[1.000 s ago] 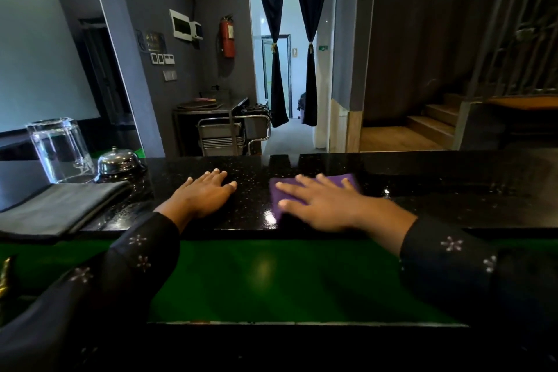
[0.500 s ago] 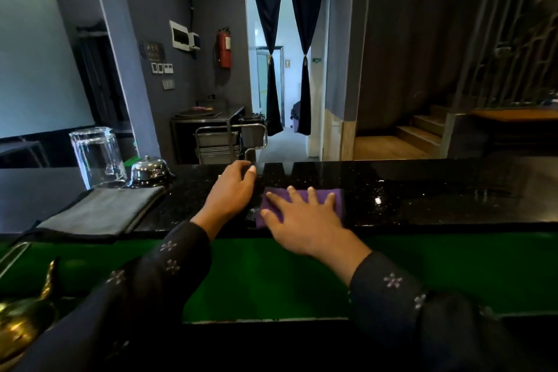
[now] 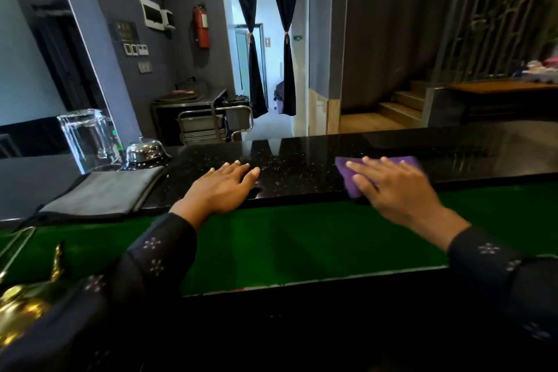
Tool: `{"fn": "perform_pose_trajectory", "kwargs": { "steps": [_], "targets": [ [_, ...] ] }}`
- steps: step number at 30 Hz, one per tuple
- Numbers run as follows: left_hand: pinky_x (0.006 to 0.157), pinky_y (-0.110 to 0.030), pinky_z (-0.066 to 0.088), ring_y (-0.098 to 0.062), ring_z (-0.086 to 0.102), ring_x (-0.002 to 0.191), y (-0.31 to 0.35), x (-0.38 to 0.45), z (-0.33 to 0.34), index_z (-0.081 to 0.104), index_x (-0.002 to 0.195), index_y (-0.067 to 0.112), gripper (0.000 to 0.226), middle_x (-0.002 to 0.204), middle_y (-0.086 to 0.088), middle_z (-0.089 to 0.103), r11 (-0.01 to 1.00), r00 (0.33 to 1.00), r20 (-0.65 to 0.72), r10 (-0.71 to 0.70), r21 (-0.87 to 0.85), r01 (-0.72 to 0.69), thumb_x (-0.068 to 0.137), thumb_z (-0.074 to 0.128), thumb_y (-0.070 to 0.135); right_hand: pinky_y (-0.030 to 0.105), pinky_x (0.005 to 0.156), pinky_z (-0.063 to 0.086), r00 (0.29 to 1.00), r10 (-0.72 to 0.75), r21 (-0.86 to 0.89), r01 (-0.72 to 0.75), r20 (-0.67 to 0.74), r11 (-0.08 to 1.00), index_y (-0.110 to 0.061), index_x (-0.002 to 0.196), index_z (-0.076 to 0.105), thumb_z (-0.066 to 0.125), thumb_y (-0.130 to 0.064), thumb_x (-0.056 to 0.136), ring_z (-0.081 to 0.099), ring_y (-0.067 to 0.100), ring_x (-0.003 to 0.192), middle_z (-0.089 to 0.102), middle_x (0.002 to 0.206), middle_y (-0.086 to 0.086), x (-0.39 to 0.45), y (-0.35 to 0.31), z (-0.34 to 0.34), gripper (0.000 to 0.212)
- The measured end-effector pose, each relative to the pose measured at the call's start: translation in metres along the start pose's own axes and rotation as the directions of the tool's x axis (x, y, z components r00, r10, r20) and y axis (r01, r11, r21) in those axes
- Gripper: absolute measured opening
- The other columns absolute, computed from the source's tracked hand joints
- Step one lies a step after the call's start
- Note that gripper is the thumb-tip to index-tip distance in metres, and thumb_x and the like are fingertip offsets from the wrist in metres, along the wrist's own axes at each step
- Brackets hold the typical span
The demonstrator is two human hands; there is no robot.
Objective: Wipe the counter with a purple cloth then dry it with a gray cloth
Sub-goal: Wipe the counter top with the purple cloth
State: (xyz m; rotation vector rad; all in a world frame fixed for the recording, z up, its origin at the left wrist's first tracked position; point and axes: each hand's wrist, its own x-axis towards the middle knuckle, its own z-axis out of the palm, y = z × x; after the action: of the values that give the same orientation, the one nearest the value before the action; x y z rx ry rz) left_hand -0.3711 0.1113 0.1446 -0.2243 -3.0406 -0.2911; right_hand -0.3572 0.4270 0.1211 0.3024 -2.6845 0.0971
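A: Two bare hands rest on a glossy black speckled stone worktop, seen from a head camera looking forward and down. Both arms wear dark sleeves with small pale flower prints.

B: Where is the cloth being used?

A: The folded purple cloth lies flat on the worktop at the right of the scene, close to the near edge. The right hand presses on it, palm down, fingers spread apart and laid flat, not curled around the fabric. The cloth's long axis runs left to right, along the worktop's length.

B: And the other hand?

A: The left hand lies flat on bare stone near the centre, fingers straight and loosely together, holding nothing. It is well apart from the purple cloth.

B: Where is the drying cloth?

A: The folded gray cloth sits untouched at the far left, on top of a black cloth beneath it, with its long side also running left to right. It lies left of the left hand, which is clearly the nearer one; the right hand is well away from it. Behind it stand a clear upturned glass and a shiny silver dome-shaped call bell.

B: So which stage is this?

A: Wiping appears unfinished; drying has not begun.
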Motion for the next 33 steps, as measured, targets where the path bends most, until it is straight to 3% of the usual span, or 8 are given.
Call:
{"fn": "perform_pose_trajectory", "kwargs": {
  "steps": [4, 10, 14, 19, 23, 26, 29, 33],
  "targets": [
    [0.118, -0.041, 0.004, -0.018, 0.008, 0.147, 0.000, 0.007, 0.002, 0.020, 0.151, 0.023, 0.064, 0.159, -0.002, 0.013, 1.000, 1.000, -0.006, -0.015, 0.015, 0.015, 0.096, 0.017, 0.056, 0.048, 0.113, 0.021, 0.999, 0.049, 0.017, -0.049, -0.002, 0.999, -0.040, 0.142, 0.040, 0.001, -0.064, 0.084, 0.037, 0.033, 0.137, 0.041, 0.150, 0.001, 0.002, -0.042, 0.003, 0.074],
    [0.118, -0.040, 0.002, -0.018, 0.005, 0.147, 0.000, 0.005, -0.001, 0.016, 0.151, 0.024, 0.058, 0.160, -0.002, 0.009, 0.998, 0.998, 0.055, -0.042, 0.038, 0.040, 0.099, 0.018, 0.049, 0.051, 0.115, 0.015, 0.982, -0.178, 0.109, 0.170, 0.066, 0.979, -0.039, 0.147, 0.029, 0.016, -0.062, 0.093, 0.027, 0.034, 0.142, 0.031, 0.156, 0.004, 0.016, -0.132, 0.008, 0.060],
    [0.119, -0.039, 0.002, -0.018, 0.006, 0.147, 0.005, -0.001, -0.005, 0.018, 0.151, 0.024, 0.053, 0.160, -0.002, 0.010, 0.998, 0.997, 0.050, -0.053, 0.024, 0.052, 0.101, 0.019, 0.044, 0.046, 0.115, 0.018, 0.942, -0.324, 0.088, 0.317, 0.086, 0.944, -0.048, 0.147, 0.020, 0.015, -0.066, 0.092, 0.028, 0.026, 0.143, 0.028, 0.157, -0.002, 0.012, -0.077, 0.004, 0.058],
    [0.118, -0.037, 0.002, -0.017, 0.007, 0.147, 0.015, -0.007, -0.009, 0.020, 0.151, 0.022, 0.051, 0.159, -0.002, 0.012, 0.996, 0.994, 0.068, -0.091, 0.003, 0.091, 0.103, 0.023, 0.038, 0.044, 0.116, 0.015, 0.951, -0.206, 0.116, 0.183, 0.229, 0.976, -0.052, 0.145, 0.018, 0.008, -0.068, 0.091, 0.022, 0.022, 0.145, 0.020, 0.159, -0.007, 0.016, 0.023, -0.011, 0.058],
    [0.113, -0.042, 0.023, -0.028, 0.036, 0.135, 0.044, 0.002, -0.013, 0.044, 0.138, 0.014, 0.046, 0.146, -0.011, 0.041, 0.979, 0.979, 0.011, -0.204, -0.021, 0.204, 0.100, 0.034, 0.038, 0.049, 0.116, 0.007, 0.896, -0.128, 0.120, 0.084, 0.426, 0.989, -0.047, 0.149, 0.012, 0.012, -0.065, 0.093, 0.010, 0.025, 0.148, 0.007, 0.162, -0.005, 0.047, 0.041, -0.010, 0.058],
    [0.107, -0.044, 0.034, -0.031, 0.048, 0.125, 0.106, 0.014, -0.007, 0.053, 0.126, 0.015, 0.040, 0.134, -0.011, 0.052, 0.991, 0.988, -0.077, -0.130, -0.042, 0.127, 0.096, 0.039, 0.038, 0.049, 0.116, 0.003, 0.879, -0.170, 0.140, 0.119, 0.445, 0.983, -0.043, 0.151, 0.009, 0.012, -0.063, 0.095, 0.006, 0.026, 0.148, 0.003, 0.162, -0.002, 0.051, 0.038, -0.010, 0.059],
    [0.110, -0.046, 0.031, -0.028, 0.047, 0.127, 0.166, 0.033, 0.006, 0.048, 0.132, 0.018, 0.043, 0.139, -0.010, 0.049, 0.997, 0.995, -0.077, -0.057, -0.055, 0.053, 0.094, 0.040, 0.035, 0.048, 0.116, 0.002, 0.869, -0.262, 0.173, 0.206, 0.419, 0.963, -0.045, 0.150, 0.007, 0.013, -0.062, 0.095, 0.005, 0.024, 0.148, 0.002, 0.162, -0.003, 0.037, 0.050, -0.016, 0.058],
    [0.116, -0.046, 0.018, -0.026, 0.034, 0.138, 0.193, 0.052, 0.028, 0.038, 0.142, 0.017, 0.051, 0.150, -0.009, 0.037, 0.988, 0.990, -0.031, -0.135, -0.084, 0.132, 0.096, 0.033, 0.038, 0.048, 0.116, 0.001, 0.828, -0.316, 0.216, 0.241, 0.463, 0.946, -0.046, 0.149, 0.006, 0.015, -0.061, 0.095, 0.003, 0.020, 0.148, 0.000, 0.162, -0.006, 0.035, 0.080, -0.021, 0.057]
  ]
}}
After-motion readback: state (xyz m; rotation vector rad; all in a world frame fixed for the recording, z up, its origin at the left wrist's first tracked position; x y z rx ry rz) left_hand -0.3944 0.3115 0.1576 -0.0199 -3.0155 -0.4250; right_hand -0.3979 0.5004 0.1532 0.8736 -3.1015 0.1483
